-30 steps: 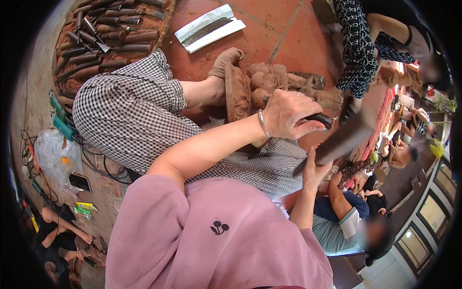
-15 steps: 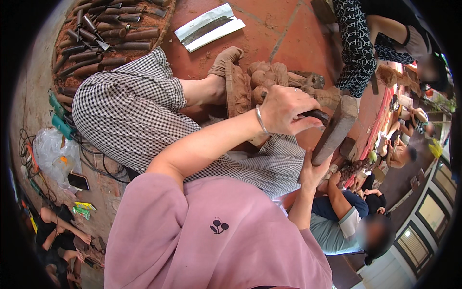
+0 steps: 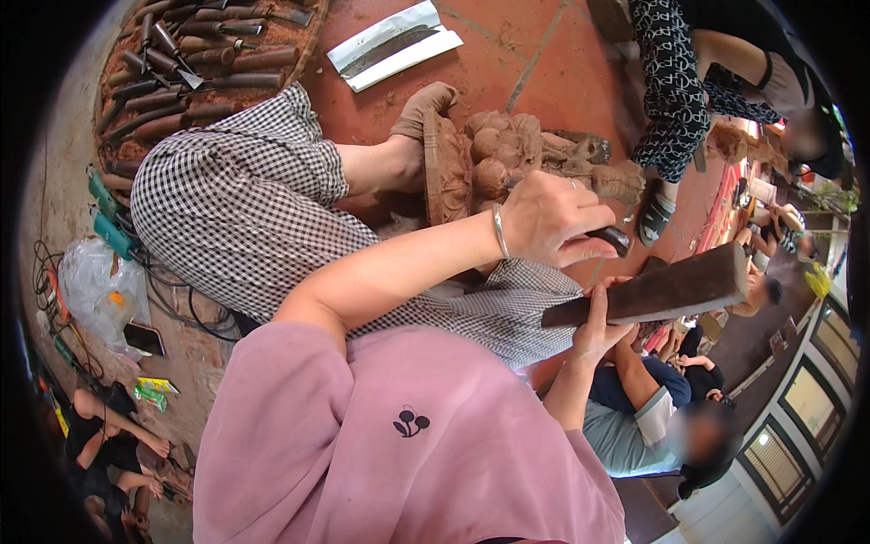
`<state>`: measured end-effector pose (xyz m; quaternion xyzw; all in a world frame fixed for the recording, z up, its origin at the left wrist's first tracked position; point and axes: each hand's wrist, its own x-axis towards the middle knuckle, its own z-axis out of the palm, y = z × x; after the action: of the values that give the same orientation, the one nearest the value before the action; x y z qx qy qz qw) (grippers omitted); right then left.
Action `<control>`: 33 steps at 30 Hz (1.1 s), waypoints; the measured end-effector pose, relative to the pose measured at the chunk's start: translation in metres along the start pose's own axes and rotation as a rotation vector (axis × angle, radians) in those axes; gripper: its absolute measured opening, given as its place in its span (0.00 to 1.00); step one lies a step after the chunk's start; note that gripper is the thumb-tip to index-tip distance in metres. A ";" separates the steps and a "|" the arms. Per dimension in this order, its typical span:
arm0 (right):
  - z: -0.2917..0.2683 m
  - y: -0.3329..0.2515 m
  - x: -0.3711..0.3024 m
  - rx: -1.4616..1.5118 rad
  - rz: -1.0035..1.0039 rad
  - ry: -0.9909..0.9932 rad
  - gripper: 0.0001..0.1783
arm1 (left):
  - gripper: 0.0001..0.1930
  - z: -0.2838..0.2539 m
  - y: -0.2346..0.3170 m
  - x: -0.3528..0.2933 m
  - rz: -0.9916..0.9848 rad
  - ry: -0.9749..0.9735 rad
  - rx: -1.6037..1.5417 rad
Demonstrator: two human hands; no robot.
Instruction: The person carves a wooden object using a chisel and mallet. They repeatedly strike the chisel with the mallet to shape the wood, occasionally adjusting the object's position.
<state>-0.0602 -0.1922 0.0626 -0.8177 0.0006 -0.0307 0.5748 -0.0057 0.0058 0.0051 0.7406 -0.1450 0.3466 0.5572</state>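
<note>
My left hand, a bangle at its wrist, is closed round a chisel. The dark handle end sticks out past my thumb; the blade is mostly hidden behind the fingers, on the side toward a reddish-brown wood carving. Rounded fruit-like shapes and a flat base show on that carving, which lies on its side on the tiles. My right hand grips a long wooden mallet, its thick block pointing right, apart from the chisel. A brown-socked foot rests against the carving's base.
Many chisels lie in a round tray at the far left. White paper with a dark strip is on the tiles. Cables, a plastic bag and a phone lie at left. Another person's sandalled foot stands beyond the carving; more people sit at right.
The mallet has swung away from the chisel's handle end and tipped out to the right. My left hand has shifted slightly down and right, still holding the chisel. The carving stays in place.
</note>
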 end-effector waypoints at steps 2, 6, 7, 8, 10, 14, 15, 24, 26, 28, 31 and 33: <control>-0.001 -0.003 0.003 -0.030 0.004 -0.004 0.16 | 0.16 0.000 0.000 0.000 -0.015 0.042 -0.002; -0.003 0.000 0.008 -0.028 0.035 0.003 0.16 | 0.16 0.002 -0.003 0.001 -0.070 0.109 -0.015; -0.003 0.003 0.009 -0.089 0.045 0.025 0.15 | 0.17 0.003 -0.004 0.000 -0.091 0.120 -0.018; -0.003 0.006 0.009 -0.150 0.055 0.047 0.14 | 0.17 0.003 -0.004 0.000 -0.094 0.127 -0.012; -0.006 0.009 0.014 -0.331 0.017 0.013 0.13 | 0.17 0.004 -0.004 0.001 -0.100 0.141 -0.001; -0.005 0.011 0.013 -0.313 0.074 -0.001 0.14 | 0.17 0.003 -0.005 0.000 -0.114 0.144 -0.001; -0.004 0.013 0.010 -0.184 0.149 0.049 0.14 | 0.17 0.004 -0.005 0.000 -0.111 0.146 -0.009; -0.005 -0.001 0.016 -0.638 -0.081 -0.132 0.13 | 0.17 0.002 -0.011 -0.002 -0.079 0.164 -0.016; -0.006 0.001 0.015 -0.552 -0.073 -0.088 0.13 | 0.17 -0.001 -0.010 0.000 -0.031 0.089 -0.018; -0.010 0.010 0.012 -0.453 -0.038 -0.058 0.14 | 0.17 -0.001 -0.005 0.000 0.035 -0.017 -0.032; -0.012 0.016 0.006 -0.216 0.053 -0.001 0.15 | 0.17 0.000 -0.002 0.000 -0.016 -0.016 0.011; -0.010 0.014 0.006 -0.187 0.049 -0.009 0.17 | 0.17 0.002 -0.005 -0.002 -0.045 0.018 -0.003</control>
<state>-0.0542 -0.2066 0.0535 -0.8677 0.0208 -0.0128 0.4965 -0.0039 0.0053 -0.0001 0.7398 -0.1239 0.3405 0.5670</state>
